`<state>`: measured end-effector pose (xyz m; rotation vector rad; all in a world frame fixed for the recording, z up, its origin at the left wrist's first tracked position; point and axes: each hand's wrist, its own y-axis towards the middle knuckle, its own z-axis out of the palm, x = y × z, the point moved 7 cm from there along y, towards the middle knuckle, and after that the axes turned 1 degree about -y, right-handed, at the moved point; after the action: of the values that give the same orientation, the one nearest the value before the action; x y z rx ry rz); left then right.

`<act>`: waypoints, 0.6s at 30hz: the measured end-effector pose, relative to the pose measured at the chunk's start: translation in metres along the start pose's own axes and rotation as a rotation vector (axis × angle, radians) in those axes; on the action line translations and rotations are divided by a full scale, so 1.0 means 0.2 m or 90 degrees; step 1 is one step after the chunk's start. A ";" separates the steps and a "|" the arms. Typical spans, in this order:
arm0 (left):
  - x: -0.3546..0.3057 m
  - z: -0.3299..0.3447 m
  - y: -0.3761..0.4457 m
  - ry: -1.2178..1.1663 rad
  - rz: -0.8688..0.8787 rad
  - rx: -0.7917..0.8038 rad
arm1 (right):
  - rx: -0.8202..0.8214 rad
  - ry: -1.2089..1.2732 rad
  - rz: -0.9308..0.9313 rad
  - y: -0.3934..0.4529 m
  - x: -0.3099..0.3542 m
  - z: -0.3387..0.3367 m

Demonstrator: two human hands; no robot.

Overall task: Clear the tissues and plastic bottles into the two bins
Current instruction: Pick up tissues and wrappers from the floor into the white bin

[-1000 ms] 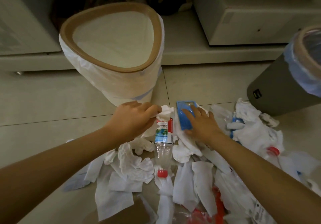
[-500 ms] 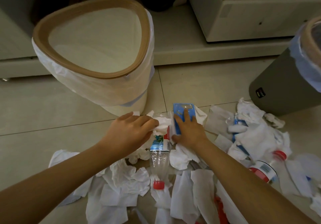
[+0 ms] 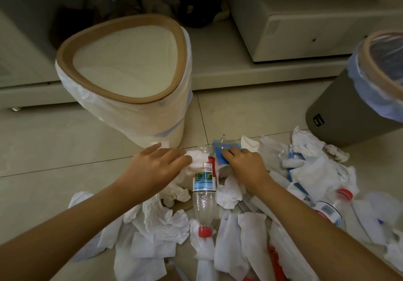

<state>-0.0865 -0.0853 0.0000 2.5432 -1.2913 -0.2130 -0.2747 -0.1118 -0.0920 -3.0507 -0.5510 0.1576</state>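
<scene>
a: tissues strewn over the floor, between two bins. bottle lying among them, red cap toward the camera.

b: left hand?

a: curled on a white tissue just beside the bottle's base, in front of the cream bin.

b: right hand?

a: fingers pinching a blue pack on the pile, grip clenched on it.

b: other bin?

a: grey bin far right, blue liner. second bottle near it, half under tissues.
</scene>
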 end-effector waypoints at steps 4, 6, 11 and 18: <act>-0.02 -0.12 0.00 0.012 0.019 -0.029 | -0.158 0.035 -0.044 -0.04 0.02 -0.26; -0.02 -0.20 0.01 0.019 0.016 -0.033 | -0.239 0.053 -0.060 -0.06 0.02 -0.41; 0.00 -0.45 0.03 0.057 0.006 -0.099 | -0.398 0.061 -0.097 -0.13 0.08 -0.79; 0.12 -0.78 0.08 0.139 0.015 -0.239 | -0.543 0.068 -0.146 -0.13 0.12 -1.21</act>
<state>-0.0444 -0.0854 0.1538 2.1662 -1.0824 -0.1498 -0.2355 -0.0841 0.1470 -3.6973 -1.2183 -0.3380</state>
